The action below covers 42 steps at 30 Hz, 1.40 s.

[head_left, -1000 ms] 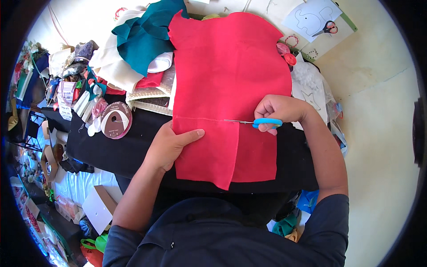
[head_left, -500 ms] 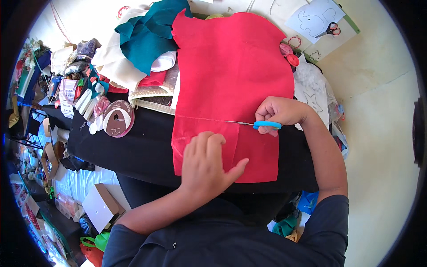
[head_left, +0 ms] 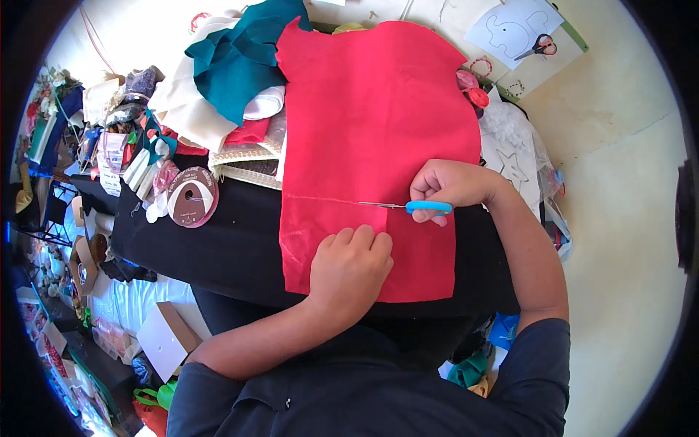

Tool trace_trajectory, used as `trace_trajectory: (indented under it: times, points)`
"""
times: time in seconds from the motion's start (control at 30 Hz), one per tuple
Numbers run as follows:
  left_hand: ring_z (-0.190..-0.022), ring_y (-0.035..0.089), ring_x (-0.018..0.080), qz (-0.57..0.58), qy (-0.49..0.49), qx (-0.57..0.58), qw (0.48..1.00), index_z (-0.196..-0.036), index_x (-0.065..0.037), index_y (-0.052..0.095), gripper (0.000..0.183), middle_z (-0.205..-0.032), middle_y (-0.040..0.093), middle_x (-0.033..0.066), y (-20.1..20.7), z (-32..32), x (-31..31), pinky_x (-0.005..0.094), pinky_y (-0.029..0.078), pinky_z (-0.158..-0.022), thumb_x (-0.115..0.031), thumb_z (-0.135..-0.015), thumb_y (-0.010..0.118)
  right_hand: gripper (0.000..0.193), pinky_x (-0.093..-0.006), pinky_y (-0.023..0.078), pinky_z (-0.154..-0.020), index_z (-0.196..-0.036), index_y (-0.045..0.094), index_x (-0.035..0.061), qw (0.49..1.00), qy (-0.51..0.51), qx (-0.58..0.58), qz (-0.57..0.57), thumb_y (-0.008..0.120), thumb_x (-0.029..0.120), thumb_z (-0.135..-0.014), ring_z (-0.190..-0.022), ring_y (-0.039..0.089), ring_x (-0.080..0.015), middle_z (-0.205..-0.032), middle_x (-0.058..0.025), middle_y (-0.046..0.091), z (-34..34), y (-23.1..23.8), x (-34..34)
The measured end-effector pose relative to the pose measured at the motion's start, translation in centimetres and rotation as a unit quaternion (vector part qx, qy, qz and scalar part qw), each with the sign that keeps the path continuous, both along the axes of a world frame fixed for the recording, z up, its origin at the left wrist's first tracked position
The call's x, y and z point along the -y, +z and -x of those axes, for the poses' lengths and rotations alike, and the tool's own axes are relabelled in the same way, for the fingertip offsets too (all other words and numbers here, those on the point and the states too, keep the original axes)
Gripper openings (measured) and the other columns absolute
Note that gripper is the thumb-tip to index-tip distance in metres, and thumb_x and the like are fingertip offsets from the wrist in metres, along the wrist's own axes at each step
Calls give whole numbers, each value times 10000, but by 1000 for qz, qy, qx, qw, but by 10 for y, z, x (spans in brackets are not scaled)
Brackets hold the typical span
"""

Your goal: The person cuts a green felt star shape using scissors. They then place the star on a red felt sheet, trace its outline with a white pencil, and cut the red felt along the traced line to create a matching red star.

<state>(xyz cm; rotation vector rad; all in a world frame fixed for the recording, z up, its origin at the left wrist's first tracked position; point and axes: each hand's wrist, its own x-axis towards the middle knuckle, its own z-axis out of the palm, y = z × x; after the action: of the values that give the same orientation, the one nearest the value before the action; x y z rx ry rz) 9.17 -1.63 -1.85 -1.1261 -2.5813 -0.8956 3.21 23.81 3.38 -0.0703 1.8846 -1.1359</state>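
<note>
A large piece of red felt (head_left: 378,109) lies across the black-covered table, with a faint pale line running over its lower part. My right hand (head_left: 455,183) holds blue-handled scissors (head_left: 429,207) by the loops. Their thin blades point left, along the pale line, and seem almost closed. Just below the blades, my left hand (head_left: 352,266) is on the felt with its fingers curled in, seeming to pinch the cloth; the fingertips are hidden.
Teal fabric (head_left: 237,65) and cream cloth (head_left: 175,102) are heaped at the far left. Nearer stands a ribbon spool (head_left: 193,197) on the black table cover (head_left: 218,247). At the far right, black-and-orange scissors (head_left: 540,47) rest on a paper with an elephant outline (head_left: 502,29).
My left hand has gone from spread fingers to curled ones, moving slightly right on the felt. The scissors in my right hand have shifted a little left and down.
</note>
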Motion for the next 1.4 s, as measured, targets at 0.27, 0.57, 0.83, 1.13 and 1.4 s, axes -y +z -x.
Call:
trace_trajectory:
  times: [0.27,0.57,0.83,1.13,1.4]
  points:
    - [-689,595,249,8,-5,-9,1000,-776,-110,600,145,-743,545,55,-2,-1,2,410,482,-631,-158,-766,737,311,-225,357,-508,-783,704,47,1000,9,-8,-18,795,328,-878,-540,534,-46,-631,-15,655,-2,11,7]
    - [-702,593,248,11,-10,-10,1000,-783,-119,593,149,-748,542,52,1,-4,5,409,477,-645,-164,-767,734,231,-225,478,-542,-845,718,-4,1000,10,-2,-7,813,206,-852,-579,651,-87,-721,-54,713,3,15,14]
    - [-707,592,246,7,-13,-14,1000,-769,-120,580,158,-746,536,51,2,-5,6,408,469,-644,-167,-766,731,230,-232,483,-542,-837,720,0,999,19,2,-50,824,205,-843,-582,652,-89,-725,-53,716,9,10,22]
    - [-694,581,242,2,-13,-22,1000,-759,-121,569,165,-741,522,48,4,-7,8,409,464,-641,-169,-776,726,221,-220,485,-541,-834,707,-2,1000,13,6,-28,822,186,-841,-585,654,-85,-732,-55,721,10,10,27]
    - [-918,648,270,-116,14,-24,993,-1006,-67,606,276,-964,629,111,18,5,33,358,493,-781,-153,-814,785,285,-224,341,-495,-779,712,56,1000,-1,-5,17,834,306,-840,-524,517,-45,-635,-2,651,3,8,23]
